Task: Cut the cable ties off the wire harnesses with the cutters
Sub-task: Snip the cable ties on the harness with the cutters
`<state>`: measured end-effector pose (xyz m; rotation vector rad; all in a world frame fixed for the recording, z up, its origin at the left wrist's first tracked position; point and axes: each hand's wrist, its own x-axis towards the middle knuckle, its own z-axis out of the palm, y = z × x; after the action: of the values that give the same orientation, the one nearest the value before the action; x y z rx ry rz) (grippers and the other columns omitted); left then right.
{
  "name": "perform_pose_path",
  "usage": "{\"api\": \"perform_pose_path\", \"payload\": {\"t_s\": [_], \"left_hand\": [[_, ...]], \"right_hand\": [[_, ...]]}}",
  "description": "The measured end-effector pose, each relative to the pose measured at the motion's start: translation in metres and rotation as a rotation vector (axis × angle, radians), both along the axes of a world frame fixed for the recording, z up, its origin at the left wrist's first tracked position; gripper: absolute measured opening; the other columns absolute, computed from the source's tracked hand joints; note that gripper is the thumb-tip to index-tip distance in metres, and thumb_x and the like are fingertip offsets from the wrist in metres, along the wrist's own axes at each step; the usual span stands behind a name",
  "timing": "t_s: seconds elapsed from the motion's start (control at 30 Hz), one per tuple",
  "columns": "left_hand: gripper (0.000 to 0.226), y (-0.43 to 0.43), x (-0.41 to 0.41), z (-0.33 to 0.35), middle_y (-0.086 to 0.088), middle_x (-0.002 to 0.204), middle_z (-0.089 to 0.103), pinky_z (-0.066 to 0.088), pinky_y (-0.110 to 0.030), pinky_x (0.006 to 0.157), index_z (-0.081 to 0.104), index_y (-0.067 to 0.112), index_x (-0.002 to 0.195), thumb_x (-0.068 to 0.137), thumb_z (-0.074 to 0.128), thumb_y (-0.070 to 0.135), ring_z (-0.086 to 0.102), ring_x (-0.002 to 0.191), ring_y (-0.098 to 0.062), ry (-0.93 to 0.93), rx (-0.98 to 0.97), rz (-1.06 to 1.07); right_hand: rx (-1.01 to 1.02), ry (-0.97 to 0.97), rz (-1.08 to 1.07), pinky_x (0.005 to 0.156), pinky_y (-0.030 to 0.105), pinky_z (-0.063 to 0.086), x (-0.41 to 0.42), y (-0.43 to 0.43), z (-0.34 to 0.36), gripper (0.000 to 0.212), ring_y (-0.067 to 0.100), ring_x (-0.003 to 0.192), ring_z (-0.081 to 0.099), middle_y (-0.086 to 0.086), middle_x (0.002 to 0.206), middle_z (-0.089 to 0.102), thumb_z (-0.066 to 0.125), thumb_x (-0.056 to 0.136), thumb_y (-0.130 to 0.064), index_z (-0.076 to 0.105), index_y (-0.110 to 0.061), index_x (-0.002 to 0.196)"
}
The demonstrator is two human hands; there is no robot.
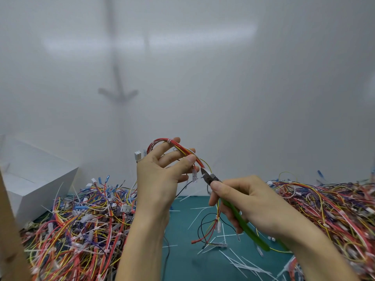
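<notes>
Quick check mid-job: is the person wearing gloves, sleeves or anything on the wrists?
No. The left hand and right hand are bare, with no gloves. No ring, watch or band shows. The left forearm and right forearm are bare down to the bottom edge of the view, and no sleeve shows.

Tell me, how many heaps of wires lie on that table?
2. The left heap lies beside the box; the right heap runs off the frame's edge. More may be hidden outside the view.
</notes>
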<state>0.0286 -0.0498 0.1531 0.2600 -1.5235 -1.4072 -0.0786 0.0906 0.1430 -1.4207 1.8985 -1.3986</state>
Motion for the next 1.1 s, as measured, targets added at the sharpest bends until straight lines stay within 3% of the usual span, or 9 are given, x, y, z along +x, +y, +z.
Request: {"api": "perform_pose_path", "payload": {"t_s": [0.23,0.7,0.97,1.1], "left_hand": [[0.038,0.001,-0.001,0.000,0.005,0.089,0.078,0.055,-0.021,0.059,0.064,0.021,0.115,0.081,0.075,0.006,0.075,0.069,-0.015,0.002,0.008,-0.005],[0.036,0.002,-0.001,0.001,0.004,0.088,0.078,0.054,-0.017,0.054,0.065,0.017,0.114,0.082,0.073,0.003,0.073,0.065,-0.015,0.025,0.055,-0.035],[0.034,0.002,-0.001,0.002,0.004,0.087,0.078,0.055,-0.018,0.057,0.065,0.017,0.112,0.082,0.073,0.004,0.074,0.068,-0.014,0.027,0.066,-0.036],[0.032,0.003,-0.001,0.002,0.003,0.085,0.078,0.056,-0.019,0.057,0.065,0.015,0.110,0.082,0.073,0.004,0.073,0.067,-0.015,0.032,0.078,-0.037]], "right_hand": [[-0.013,0.010,0.002,0.045,0.019,0.041,-0.003,-0.001,-0.003,0.048,0.016,0.047,0.053,0.002,0.057,0.054,0.054,0.082,-0.059,0.071,-0.014,0.077],[-0.045,0.051,-0.018,0.048,0.031,0.046,-0.008,-0.005,-0.008,0.039,0.017,0.049,0.050,0.000,0.054,0.051,0.058,0.094,-0.047,0.071,-0.015,0.076],[-0.042,0.171,-0.051,0.051,0.032,0.043,-0.011,-0.004,-0.008,0.038,0.014,0.049,0.045,-0.004,0.052,0.047,0.058,0.091,-0.053,0.070,-0.021,0.076],[-0.060,0.251,-0.067,0.058,0.036,0.038,-0.011,-0.003,-0.007,0.049,0.015,0.054,0.040,-0.003,0.054,0.044,0.052,0.078,-0.069,0.068,-0.022,0.076]]}}
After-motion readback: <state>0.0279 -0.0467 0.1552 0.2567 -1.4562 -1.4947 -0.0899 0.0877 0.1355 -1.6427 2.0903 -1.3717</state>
